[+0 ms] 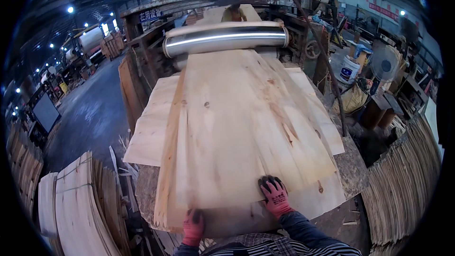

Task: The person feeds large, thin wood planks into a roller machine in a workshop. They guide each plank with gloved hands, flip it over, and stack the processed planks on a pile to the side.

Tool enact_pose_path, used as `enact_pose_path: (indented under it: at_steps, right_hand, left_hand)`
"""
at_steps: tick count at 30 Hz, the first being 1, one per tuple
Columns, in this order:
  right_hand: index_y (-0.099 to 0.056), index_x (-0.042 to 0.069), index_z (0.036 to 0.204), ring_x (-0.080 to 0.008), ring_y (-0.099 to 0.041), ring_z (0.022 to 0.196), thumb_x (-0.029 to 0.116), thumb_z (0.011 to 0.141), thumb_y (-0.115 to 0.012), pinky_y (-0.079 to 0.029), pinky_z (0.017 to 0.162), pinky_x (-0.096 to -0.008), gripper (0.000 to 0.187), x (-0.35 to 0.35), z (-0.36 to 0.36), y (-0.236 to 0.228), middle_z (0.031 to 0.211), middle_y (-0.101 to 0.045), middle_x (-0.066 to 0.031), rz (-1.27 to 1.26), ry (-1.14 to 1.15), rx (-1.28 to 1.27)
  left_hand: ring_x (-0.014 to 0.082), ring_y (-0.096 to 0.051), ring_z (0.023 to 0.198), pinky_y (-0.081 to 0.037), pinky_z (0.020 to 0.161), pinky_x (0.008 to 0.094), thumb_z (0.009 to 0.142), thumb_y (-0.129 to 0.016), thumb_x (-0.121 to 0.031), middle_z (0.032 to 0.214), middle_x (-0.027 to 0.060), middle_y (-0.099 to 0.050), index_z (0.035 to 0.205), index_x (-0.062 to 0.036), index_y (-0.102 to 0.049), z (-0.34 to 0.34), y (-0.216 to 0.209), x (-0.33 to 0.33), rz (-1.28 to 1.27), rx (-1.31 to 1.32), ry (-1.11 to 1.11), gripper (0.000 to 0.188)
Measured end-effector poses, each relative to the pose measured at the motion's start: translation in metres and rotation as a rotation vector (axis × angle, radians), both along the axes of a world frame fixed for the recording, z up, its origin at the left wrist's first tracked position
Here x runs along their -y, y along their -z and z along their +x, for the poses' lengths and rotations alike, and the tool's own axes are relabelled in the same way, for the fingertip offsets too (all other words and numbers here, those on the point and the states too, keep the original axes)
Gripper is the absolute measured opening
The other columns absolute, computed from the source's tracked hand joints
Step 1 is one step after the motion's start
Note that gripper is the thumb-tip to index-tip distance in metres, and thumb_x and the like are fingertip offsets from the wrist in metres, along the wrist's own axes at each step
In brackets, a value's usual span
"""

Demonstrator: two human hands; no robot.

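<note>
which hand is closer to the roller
The right hand, farther up the wood sheet toward the shiny roller; the left hand sits farther back.

Pink gloves (277,203), black fingers (270,180), cream veneer (227,132) with brown knots (206,105), silver roller (227,40)

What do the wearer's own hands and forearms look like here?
The left hand and right hand wear black-tipped pink gloves; dark printing marks the right one's back. The right sleeve is dark blue; the left sleeve, barely visible, looks similar.
</note>
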State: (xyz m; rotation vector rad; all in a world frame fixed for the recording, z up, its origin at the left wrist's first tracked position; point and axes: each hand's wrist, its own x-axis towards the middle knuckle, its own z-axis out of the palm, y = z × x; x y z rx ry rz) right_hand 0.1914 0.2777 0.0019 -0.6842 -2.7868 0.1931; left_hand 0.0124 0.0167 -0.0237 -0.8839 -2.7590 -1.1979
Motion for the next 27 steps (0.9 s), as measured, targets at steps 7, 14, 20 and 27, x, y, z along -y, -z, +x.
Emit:
enact_pose_path:
  at_steps: [7,14,20,27]
  right_hand:
    - [-0.049,0.016,0.118,-0.0306,-0.035,0.117,0.032,0.059,-0.068,-0.025,0.101,-0.0459,0.063,0.0012,-0.0006,-0.0013,0.122,-0.043,-0.0105,0.011,-0.001,-0.013]
    - [-0.05,0.016,0.118,-0.0322,-0.036,0.116,0.037,0.064,-0.065,-0.025,0.1,-0.0464,0.059,0.001,0.0003,-0.0009,0.124,-0.043,-0.0103,0.018,0.002,-0.003]
    - [-0.05,0.016,0.117,-0.032,-0.036,0.116,0.037,0.064,-0.065,-0.025,0.1,-0.0461,0.059,0.0006,0.0007,-0.0028,0.124,-0.043,-0.0103,0.015,-0.004,-0.007]
    - [-0.05,0.016,0.117,-0.0311,-0.036,0.116,0.037,0.064,-0.065,-0.025,0.1,-0.0455,0.059,0.0007,0.0012,-0.0039,0.123,-0.044,-0.0099,0.023,-0.003,-0.01]
  left_hand:
    - [0.0353,-0.053,0.083,-0.044,0.07,0.0398,0.071,-0.059,-0.01,0.088,0.0166,-0.055,0.088,-0.0057,-0.056,0.0001,-0.0049,-0.0021,0.038,-0.062,0.02,0.018]
    - [0.0349,-0.053,0.085,-0.044,0.073,0.0393,0.072,-0.058,-0.009,0.089,0.0161,-0.055,0.087,-0.0066,-0.057,0.004,-0.004,-0.0016,0.107,-0.106,-0.004,0.015]
    - [0.0341,-0.053,0.087,-0.044,0.074,0.0394,0.073,-0.056,-0.009,0.09,0.0154,-0.056,0.087,-0.0065,-0.057,0.0026,-0.0046,-0.002,0.094,-0.062,0.007,0.014]
    - [0.0341,-0.052,0.089,-0.044,0.076,0.0398,0.072,-0.056,-0.009,0.091,0.0151,-0.056,0.086,-0.0061,-0.057,0.0037,-0.0062,-0.0027,0.105,-0.106,0.033,0.014]
